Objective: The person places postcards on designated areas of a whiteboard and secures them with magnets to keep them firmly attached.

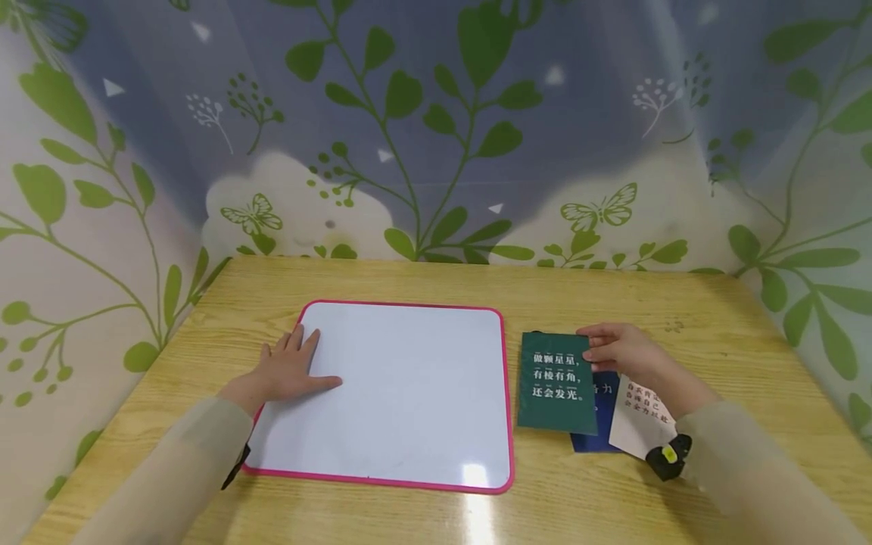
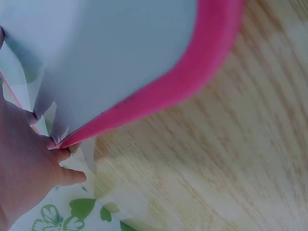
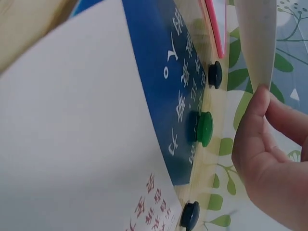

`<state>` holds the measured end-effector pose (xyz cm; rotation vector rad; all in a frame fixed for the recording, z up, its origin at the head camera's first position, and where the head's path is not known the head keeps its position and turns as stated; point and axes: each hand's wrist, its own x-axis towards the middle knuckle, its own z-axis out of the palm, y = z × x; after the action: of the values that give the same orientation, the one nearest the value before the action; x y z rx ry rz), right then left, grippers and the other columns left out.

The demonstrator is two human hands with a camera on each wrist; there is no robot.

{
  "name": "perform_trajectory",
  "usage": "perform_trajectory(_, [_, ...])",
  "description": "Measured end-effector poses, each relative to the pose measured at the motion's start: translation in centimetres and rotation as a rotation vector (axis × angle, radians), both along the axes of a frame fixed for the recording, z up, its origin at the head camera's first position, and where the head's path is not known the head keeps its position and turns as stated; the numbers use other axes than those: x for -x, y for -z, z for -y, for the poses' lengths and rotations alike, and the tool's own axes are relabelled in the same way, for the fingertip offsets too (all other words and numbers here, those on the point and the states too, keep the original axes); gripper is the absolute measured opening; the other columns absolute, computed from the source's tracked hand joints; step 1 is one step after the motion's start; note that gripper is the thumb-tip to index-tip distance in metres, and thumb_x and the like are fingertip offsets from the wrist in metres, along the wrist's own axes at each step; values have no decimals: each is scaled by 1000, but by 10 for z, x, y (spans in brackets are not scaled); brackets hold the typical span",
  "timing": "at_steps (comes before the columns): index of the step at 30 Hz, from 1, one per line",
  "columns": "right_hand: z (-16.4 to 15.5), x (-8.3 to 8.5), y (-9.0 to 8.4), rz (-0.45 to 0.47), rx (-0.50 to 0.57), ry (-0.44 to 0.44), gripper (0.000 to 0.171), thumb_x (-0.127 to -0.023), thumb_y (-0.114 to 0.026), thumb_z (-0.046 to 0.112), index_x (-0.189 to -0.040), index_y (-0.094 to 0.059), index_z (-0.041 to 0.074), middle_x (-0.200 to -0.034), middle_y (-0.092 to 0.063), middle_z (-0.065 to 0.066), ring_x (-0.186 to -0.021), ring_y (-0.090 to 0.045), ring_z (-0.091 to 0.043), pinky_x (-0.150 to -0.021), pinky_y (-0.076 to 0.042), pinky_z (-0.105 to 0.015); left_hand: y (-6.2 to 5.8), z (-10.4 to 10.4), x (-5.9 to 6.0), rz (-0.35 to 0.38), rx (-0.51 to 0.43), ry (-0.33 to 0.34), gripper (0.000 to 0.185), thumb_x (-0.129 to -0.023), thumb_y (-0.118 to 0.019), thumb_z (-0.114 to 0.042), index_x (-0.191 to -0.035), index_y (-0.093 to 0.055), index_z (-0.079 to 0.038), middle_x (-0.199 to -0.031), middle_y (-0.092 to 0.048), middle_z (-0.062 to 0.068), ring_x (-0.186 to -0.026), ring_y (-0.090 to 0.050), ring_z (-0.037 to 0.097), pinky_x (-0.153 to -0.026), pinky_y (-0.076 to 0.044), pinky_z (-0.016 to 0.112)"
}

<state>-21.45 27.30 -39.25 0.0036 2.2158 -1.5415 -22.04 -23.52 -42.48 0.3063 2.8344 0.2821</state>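
A whiteboard (image 1: 409,386) with a pink rim lies flat on the wooden table. My left hand (image 1: 291,371) rests on its left side, fingers spread. The left wrist view shows that hand (image 2: 29,159) along the pink rim (image 2: 159,98). Just right of the board, my right hand (image 1: 623,352) pinches a green card (image 1: 557,416) with white Chinese writing by its upper right edge. In the right wrist view the pale back of this card (image 3: 260,43) rises from between thumb and fingers. A blue card (image 1: 591,443) and a pale card (image 1: 633,428) with reddish writing overlap below it.
Near the cards' far edge sit a green round magnet (image 3: 205,129), a dark one (image 3: 215,74) and another black one (image 3: 190,215). A leaf-and-butterfly patterned curtain (image 1: 436,136) borders the wooden table (image 1: 579,295) at the back and sides.
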Motion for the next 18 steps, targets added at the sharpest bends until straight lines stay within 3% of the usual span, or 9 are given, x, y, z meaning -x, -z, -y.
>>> perform_trajectory(6, [15, 0, -1, 36, 45, -6, 60, -91, -53, -1, -143, -24, -11, -91, -42, -3, -77, -59, -2, -74, -53, -21, 0, 0, 0, -4, 7, -2, 104, -79, -54, -67, -147, -18, 4, -151, -9, 34, -134, -13, 58, -102, -7, 74])
perform_trajectory(11, [40, 3, 2, 40, 56, -6, 59, -91, -55, 0, -142, -27, -9, -109, -46, -12, -78, -59, -2, -72, -53, -21, -2, 0, 0, 0, 4, -5, 105, -79, -55, -67, -147, -18, 4, -151, -9, 34, -134, -12, 58, -103, -6, 74])
perform_trajectory(18, [79, 11, 10, 58, 65, 21, 54, -89, -54, -5, -140, -34, -9, -90, -47, -3, -72, -59, -4, -65, -53, -18, -2, -1, -1, 8, 3, -8, 104, -79, -55, -67, -147, -17, 3, -151, -8, 34, -135, -11, 57, -104, -6, 73])
